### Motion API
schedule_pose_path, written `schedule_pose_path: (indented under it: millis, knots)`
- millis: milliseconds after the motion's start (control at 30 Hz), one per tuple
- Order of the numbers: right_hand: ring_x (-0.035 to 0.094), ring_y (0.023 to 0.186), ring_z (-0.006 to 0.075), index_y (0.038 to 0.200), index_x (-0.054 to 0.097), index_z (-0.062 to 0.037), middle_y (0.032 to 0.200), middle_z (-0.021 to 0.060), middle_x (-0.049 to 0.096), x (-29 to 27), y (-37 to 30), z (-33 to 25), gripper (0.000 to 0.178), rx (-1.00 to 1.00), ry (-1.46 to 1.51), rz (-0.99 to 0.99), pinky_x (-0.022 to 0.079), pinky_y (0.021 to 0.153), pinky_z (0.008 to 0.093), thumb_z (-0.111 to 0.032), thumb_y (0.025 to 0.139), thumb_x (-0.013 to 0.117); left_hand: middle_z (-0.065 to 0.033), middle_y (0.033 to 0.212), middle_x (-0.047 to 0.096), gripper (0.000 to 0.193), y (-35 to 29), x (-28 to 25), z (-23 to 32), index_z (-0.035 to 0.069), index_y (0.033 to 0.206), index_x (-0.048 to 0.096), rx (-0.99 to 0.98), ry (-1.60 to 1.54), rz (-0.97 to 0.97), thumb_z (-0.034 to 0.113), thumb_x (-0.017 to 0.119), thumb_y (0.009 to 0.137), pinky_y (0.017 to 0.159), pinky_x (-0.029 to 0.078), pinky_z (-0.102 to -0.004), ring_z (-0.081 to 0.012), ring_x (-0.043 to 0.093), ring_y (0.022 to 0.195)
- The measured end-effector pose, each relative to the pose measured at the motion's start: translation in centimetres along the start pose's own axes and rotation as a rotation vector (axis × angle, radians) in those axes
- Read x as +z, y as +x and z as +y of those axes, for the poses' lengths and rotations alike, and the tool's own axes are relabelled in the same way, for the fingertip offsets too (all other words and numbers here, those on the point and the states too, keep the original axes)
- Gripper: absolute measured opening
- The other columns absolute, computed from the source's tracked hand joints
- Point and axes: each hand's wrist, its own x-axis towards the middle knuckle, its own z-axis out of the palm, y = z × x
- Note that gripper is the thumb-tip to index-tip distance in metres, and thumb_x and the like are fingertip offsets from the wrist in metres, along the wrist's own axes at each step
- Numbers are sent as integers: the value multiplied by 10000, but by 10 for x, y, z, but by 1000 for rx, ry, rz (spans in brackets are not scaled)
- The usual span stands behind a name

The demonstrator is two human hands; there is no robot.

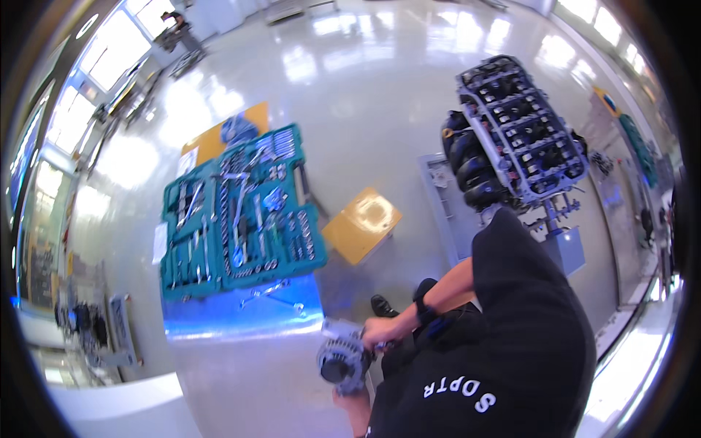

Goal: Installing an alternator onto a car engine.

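A grey metal alternator (343, 363) with a dark round end is held just past the front of my body, over the near edge of the metal worktable. From below, my left hand (352, 404) supports it; most of its fingers are hidden behind the housing. My right hand (380, 332), with a dark band on the wrist, is closed at the alternator's upper right side. Something small and dark shows under that hand, too unclear to name. Several combination wrenches (272, 296) lie on the table beyond the alternator.
An open teal tool case (212, 286) with sockets and wrenches covers the table's far part (241, 379). A yellow stool (363, 225) stands beside it. An engine (518, 131) is mounted at the right, by a grey tray (438, 197). A person (175, 25) is far off at upper left.
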Motion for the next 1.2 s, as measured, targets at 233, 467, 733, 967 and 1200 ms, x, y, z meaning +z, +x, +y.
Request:
schedule_pose_path:
  millis: [233,467,733,967,1200]
  knots:
    - [540,419,126,663,609,42,556,98,585,-184,-119,-32,106,-72,358,524,424,375,249,-39,726,583,-192,1284,496,584,127,301,90,-9,1284,451,-689,-598,-537,324,286,834,1046,326,-505,-357,463,1196]
    - [519,397,121,670,595,53,554,101,582,-298,-195,-62,127,-288,488,827,399,364,245,-47,746,579,-176,1248,529,556,189,490,123,-3,1247,486,-722,-356,-720,341,343,834,1016,360,-509,-351,498,1151]
    - [671,598,238,843,585,88,728,195,648,-405,-209,-134,144,-488,592,775,551,490,312,-28,779,529,-152,1180,582,517,250,650,229,-6,1188,536,-550,-199,-959,369,379,868,980,396,-465,-304,545,1091]
    - [624,508,161,727,615,45,635,125,636,-512,-177,-186,124,-381,645,1066,450,410,253,-55,755,548,-117,1056,641,522,328,814,259,60,1067,622,-860,-1,-987,499,468,830,956,403,-519,-312,582,1017]
    - [507,349,157,538,574,26,455,92,543,-643,-161,-257,188,-73,633,1541,389,348,310,-80,692,555,-105,1231,556,574,418,977,232,86,1175,569,-1210,464,-788,515,389,839,1016,347,-532,-327,486,1159]
